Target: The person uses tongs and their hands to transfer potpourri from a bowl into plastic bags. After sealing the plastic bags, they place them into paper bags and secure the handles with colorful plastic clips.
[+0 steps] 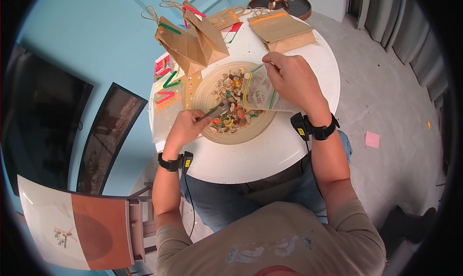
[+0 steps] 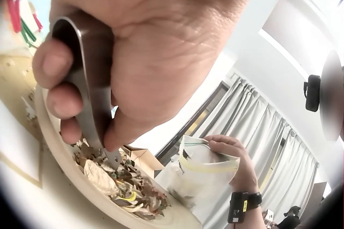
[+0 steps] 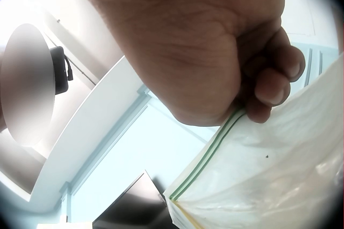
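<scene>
My left hand grips metal tongs at the left side of a round beige plate. The tips of the tongs reach into a heap of dried pieces, mostly brown and cream with orange, green and yellow bits. In the left wrist view the tongs lie between thumb and fingers, pointing down at the heap. With my right hand I pinch the top edge of a clear zip bag, tilted over the plate's right part. Its green zip strip shows in the right wrist view, beside my curled fingers.
Two standing paper bags with green and red strips are at the back left of the white table. Another paper bag lies at the back right. Coloured strips and flat clear packets lie along the left edge.
</scene>
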`<state>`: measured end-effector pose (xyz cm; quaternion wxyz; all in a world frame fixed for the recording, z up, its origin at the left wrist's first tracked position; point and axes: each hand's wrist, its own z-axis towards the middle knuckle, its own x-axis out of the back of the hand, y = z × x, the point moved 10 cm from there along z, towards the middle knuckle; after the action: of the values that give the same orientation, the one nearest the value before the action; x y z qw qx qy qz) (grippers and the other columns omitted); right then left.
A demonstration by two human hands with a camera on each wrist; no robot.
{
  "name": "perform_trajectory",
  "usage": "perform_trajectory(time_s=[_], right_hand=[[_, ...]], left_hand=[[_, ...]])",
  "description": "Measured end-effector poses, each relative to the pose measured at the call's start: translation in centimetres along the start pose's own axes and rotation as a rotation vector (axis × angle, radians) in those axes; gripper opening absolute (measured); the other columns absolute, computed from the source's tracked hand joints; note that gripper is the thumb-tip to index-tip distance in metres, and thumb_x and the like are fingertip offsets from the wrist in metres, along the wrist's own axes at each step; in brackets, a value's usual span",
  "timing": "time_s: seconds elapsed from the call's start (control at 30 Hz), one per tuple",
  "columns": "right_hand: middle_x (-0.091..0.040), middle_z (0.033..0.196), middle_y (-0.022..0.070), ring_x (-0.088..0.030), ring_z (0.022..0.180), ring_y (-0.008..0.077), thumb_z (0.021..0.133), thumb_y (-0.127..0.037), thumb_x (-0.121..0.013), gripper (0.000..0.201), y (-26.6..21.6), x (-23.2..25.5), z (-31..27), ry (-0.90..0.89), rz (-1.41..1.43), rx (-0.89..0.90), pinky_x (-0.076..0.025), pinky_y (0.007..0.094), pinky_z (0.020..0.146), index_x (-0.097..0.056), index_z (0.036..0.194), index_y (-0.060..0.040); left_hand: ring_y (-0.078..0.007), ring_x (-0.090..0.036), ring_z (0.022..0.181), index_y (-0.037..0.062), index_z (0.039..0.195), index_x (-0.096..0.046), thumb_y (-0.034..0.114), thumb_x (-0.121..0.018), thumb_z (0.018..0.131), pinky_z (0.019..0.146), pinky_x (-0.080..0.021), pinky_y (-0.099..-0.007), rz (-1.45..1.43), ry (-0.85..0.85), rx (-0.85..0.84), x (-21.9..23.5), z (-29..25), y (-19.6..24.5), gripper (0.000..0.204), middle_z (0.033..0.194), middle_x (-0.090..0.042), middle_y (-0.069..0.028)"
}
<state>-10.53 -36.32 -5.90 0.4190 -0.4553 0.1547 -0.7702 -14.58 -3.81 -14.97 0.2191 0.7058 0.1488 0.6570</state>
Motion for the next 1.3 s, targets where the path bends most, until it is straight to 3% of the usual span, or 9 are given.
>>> perform_trajectory(time_s=[0.13,0.23,0.43,0.53,0.77,1.0,1.17,1.23,1.3], right_hand=[[-0.08,0.091,0.027,-0.079,0.085,0.0447,0.105,-0.012,-0.065,0.024,-0.1,-0.1,0.0,-0.007,-0.003,0.0,-0.062,0.0516,0.086,-0.084,0.112,0.0007],[-0.08,0.092,0.0271,-0.079,0.086,0.0448,0.105,-0.012,-0.065,0.024,-0.2,-0.2,0.0,-0.007,-0.003,-0.001,-0.062,0.0518,0.087,-0.084,0.112,0.0006],[-0.08,0.094,0.0273,-0.079,0.088,0.0454,0.105,-0.012,-0.064,0.025,-0.1,-0.3,0.1,-0.013,0.003,-0.008,-0.062,0.0521,0.088,-0.084,0.113,0.0005],[-0.08,0.095,0.0275,-0.079,0.089,0.0458,0.105,-0.012,-0.064,0.025,0.0,-0.6,0.1,-0.028,0.007,-0.024,-0.062,0.0524,0.089,-0.084,0.113,0.0005],[-0.081,0.096,0.0257,-0.079,0.089,0.0443,0.106,-0.013,-0.066,0.023,0.1,-1.0,0.2,-0.03,-0.012,-0.005,-0.062,0.0508,0.084,-0.083,0.115,0.0008],[-0.08,0.095,0.0282,-0.079,0.089,0.0464,0.104,-0.012,-0.064,0.025,-0.3,-0.6,0.1,-0.019,0.01,-0.018,-0.062,0.0534,0.087,-0.084,0.111,0.0011],[-0.079,0.092,0.0279,-0.078,0.086,0.0459,0.103,-0.011,-0.065,0.024,-0.1,0.1,0.0,0.009,0.008,-0.001,-0.062,0.0532,0.085,-0.084,0.112,0.0014],[-0.079,0.091,0.0277,-0.078,0.085,0.0457,0.103,-0.011,-0.065,0.024,-0.1,0.5,0.1,0.016,0.004,-0.001,-0.062,0.053,0.084,-0.084,0.112,0.0015],[-0.079,0.091,0.0275,-0.078,0.085,0.0456,0.103,-0.011,-0.065,0.024,-0.1,0.9,0.0,0.03,0.014,-0.009,-0.062,0.0528,0.084,-0.084,0.112,0.0016]], left_hand=[[-0.014,-0.055,0.061,-0.007,0.097,-0.083,0.024,-0.083,0.103,0.059,-0.047,-0.0365,0.004,-0.003,0.002,0.0,-0.1,0.1,0.032,0.064,-0.061,-0.0114],[-0.0204,-0.059,0.057,-0.0078,0.1,-0.083,0.024,-0.084,0.103,0.059,-0.048,-0.0401,0.018,-0.014,0.005,0.0,-0.2,0.0,0.032,0.065,-0.064,-0.0183],[-0.0166,-0.049,0.058,-0.0079,0.099,-0.081,0.023,-0.083,0.104,0.057,-0.043,-0.0385,-0.058,0.087,-0.048,2.3,-0.8,0.3,0.032,0.062,-0.059,-0.0131],[-0.0083,-0.058,0.068,-0.005,0.1,-0.082,0.021,-0.082,0.105,0.064,-0.047,-0.0317,-0.041,0.079,0.041,4.0,-1.1,0.3,0.027,0.073,-0.069,-0.0035],[-0.0094,-0.059,0.067,-0.0048,0.102,-0.081,0.022,-0.083,0.105,0.064,-0.047,-0.0314,-0.006,0.144,-0.106,7.3,-1.7,7.8,0.027,0.074,-0.07,-0.0043],[-0.0105,-0.057,0.065,-0.0057,0.104,-0.08,0.025,-0.086,0.102,0.061,-0.045,-0.0332,0.069,0.054,-0.205,3.7,0.1,14.2,0.031,0.071,-0.066,-0.0072],[-0.0109,-0.053,0.062,-0.0057,0.099,-0.079,0.026,-0.086,0.1,0.058,-0.041,-0.0349,-0.077,0.089,-0.164,4.5,-0.3,13.1,0.033,0.067,-0.062,-0.0069],[-0.0148,-0.049,0.057,-0.005,0.095,-0.078,0.028,-0.086,0.099,0.056,-0.041,-0.0385,0.003,0.154,-0.225,6.2,-0.8,11.5,0.034,0.062,-0.06,-0.0091],[-0.0144,-0.047,0.059,-0.0057,0.092,-0.077,0.03,-0.086,0.099,0.056,-0.04,-0.0378,-0.001,0.147,-0.105,6.6,-1.3,7.4,0.037,0.062,-0.057,-0.0082]])
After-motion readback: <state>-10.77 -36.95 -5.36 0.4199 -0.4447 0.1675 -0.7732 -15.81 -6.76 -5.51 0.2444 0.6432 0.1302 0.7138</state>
